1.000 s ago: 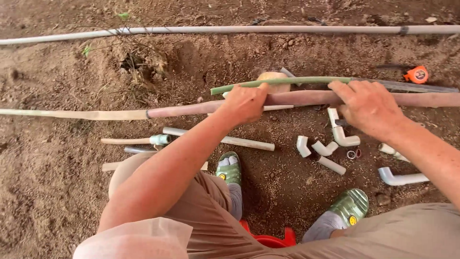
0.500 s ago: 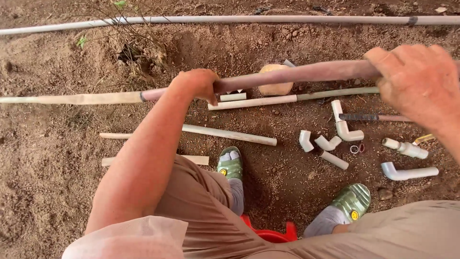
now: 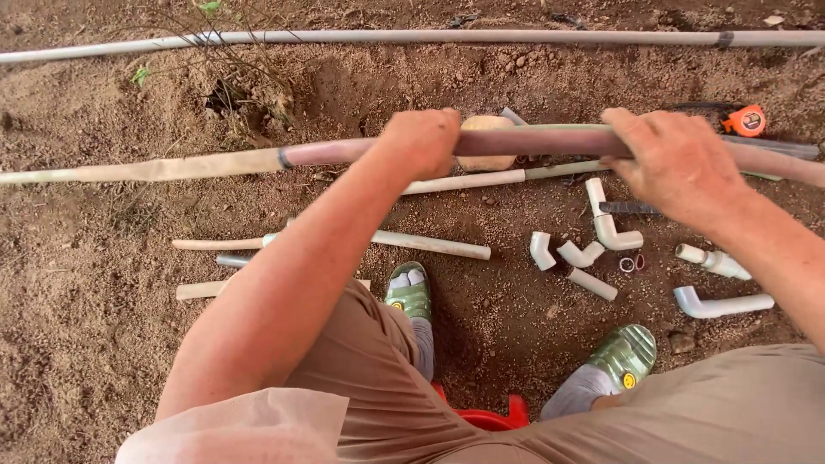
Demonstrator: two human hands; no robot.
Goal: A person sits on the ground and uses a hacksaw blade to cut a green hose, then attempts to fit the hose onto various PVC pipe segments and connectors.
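Item: long reddish-brown pipe, held level above bare soil, running from a pale tan sleeve-like section at your left out past the right frame edge, so its far end is cut off from view. Your left hand is closed over the pipe near its middle, fingers wrapped over the top; their tips are hidden behind it. Your right hand is folded down over the same pipe further right, palm on top, gripping it; the underside of that grip cannot be seen. Behind the pipe, partly covered: a rounded tan object, kind not clear, and a thin pale pipe lying on the ground. Along the top, a long grey pipe crosses the frame, both ends cut off. At far right, an orange tape measure, just beyond your right hand. On the soil below: a short pale pipe length, partly hidden by your left forearm; a cluster of white elbow fittings; a curved white bend near your right arm; small rings, too small to identify. Your feet in green sandals rest on the soil; a red seat edge shows between your legs, mostly hidden. No containers appear among these items.
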